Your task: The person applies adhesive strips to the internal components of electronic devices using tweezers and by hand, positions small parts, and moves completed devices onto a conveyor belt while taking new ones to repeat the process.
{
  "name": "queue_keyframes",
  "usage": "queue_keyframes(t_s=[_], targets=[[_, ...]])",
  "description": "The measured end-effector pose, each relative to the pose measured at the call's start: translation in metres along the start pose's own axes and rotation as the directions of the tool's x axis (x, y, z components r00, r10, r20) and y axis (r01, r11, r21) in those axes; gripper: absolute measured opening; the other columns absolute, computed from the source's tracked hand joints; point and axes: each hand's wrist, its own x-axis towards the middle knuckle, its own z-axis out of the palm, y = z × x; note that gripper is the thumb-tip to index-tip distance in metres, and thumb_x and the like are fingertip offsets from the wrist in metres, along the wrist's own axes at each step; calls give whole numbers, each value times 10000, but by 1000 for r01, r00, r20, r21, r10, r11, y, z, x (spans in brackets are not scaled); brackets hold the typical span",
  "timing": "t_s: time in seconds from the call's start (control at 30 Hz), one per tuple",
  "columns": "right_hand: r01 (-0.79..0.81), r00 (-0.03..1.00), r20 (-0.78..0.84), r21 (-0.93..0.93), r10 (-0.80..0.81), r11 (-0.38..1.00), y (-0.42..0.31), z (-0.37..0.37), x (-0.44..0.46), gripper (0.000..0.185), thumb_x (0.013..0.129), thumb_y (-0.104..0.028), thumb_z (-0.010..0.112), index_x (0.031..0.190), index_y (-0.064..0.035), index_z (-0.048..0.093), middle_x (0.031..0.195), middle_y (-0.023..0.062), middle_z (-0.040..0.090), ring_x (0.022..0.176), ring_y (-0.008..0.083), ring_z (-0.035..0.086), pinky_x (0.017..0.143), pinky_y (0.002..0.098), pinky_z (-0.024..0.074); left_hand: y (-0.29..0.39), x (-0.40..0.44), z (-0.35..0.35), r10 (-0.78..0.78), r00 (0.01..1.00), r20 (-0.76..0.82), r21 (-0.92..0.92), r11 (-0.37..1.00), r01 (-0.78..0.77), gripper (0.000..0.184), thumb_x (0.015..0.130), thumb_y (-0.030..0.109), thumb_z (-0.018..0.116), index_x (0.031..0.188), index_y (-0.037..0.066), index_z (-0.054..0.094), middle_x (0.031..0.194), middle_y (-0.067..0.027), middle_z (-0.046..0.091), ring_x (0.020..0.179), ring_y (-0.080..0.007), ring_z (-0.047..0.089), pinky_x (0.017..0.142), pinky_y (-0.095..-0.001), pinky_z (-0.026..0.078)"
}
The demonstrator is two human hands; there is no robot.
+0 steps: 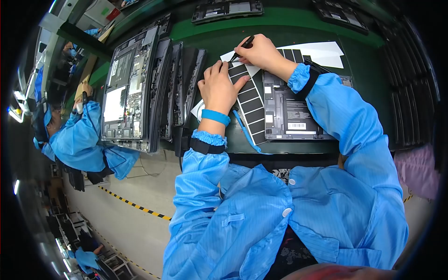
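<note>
A white sheet with rows of black rectangular stickers [252, 108] lies slanted on the green bench. My left hand [219, 87] rests on its upper left part, fingers apart and pressing down. Pinched in my right hand [262, 52] are black tweezers [247, 43], their tips at the sheet's top edge near my left fingertips. Under my right forearm lies an open laptop chassis [289, 114] with a black battery and a white label. A blue coiled cord [243, 128] runs beside the sheet. More white sheets [322, 52] lie behind my right wrist.
Several opened laptop chassis [133, 84] stand stacked at the left. Others lie at the back [227, 10] and back right [340, 15]. Dark panels [403, 88] are racked at the right. A co-worker in blue [77, 140] sits at the far left.
</note>
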Motion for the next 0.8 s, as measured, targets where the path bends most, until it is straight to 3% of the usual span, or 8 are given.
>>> queue_keyframes(t_s=[0.27,0.47,0.6,0.63,0.7,0.73,0.77,0.8], targets=[[-188,982,89,371,167,909,-1,-2,1,173,903,-92,667,989,57,678,883,153,712,778,201,729,691,261,611,-1,0,1,7,1000,4,5,1000,-7,713,789,571,708,1283,68,604,1393,-100,533,1282,-294,463,951,-495,411],[75,997,-66,493,-48,867,-8,-19,-13,184,904,-105,688,997,53,681,900,150,710,809,212,726,726,288,605,-2,0,-1,-5,1000,24,-16,1000,5,730,808,595,678,1305,67,599,1401,-124,526,1309,-325,449,1002,-503,395],[45,995,-101,470,3,882,-29,-85,-69,206,898,-123,700,1002,55,684,907,156,711,828,216,728,723,286,603,-2,-1,0,28,994,-104,-108,993,-39,666,804,426,742,1290,8,561,1390,-173,509,1284,-360,455,976,-503,419],[21,995,-100,432,25,901,-28,-104,-85,225,903,-143,700,1019,49,687,921,156,711,851,218,727,748,287,600,0,-2,-3,92,973,-211,-123,985,-119,582,838,319,724,1290,-6,552,1361,-180,529,1243,-373,490,952,-487,443],[-58,986,-115,421,117,905,-24,-131,-116,248,911,-158,695,1050,47,687,951,157,710,877,221,725,775,283,594,17,-9,-30,230,937,-263,-254,920,-297,463,869,205,685,1263,-5,566,1279,-178,585,1162,-370,551,921,-458,465],[-68,985,-118,418,128,906,-12,-139,-126,248,920,-155,683,1063,47,686,973,159,708,893,219,722,779,279,592,29,-16,-45,299,930,-212,-349,866,-359,363,896,132,653,1225,-12,597,1187,-200,624,1089,-378,598,933,-402,483],[-110,980,-103,440,172,891,-9,-138,-133,252,923,-158,681,1066,50,684,973,160,707,895,218,722,777,276,592,38,-24,-52,326,945,-38,-547,784,-292,321,891,132,653,1186,8,631,1177,-190,633,1075,-375,604,931,-412,486],[-151,972,-90,463,216,873,-7,-136,-140,256,925,-160,679,1070,52,683,974,160,707,896,218,721,775,274,592,44,-31,-49,427,904,-7,-544,757,-362,328,883,142,661,1186,19,637,1199,-176,630,1086,-366,602,939,-410,482]])
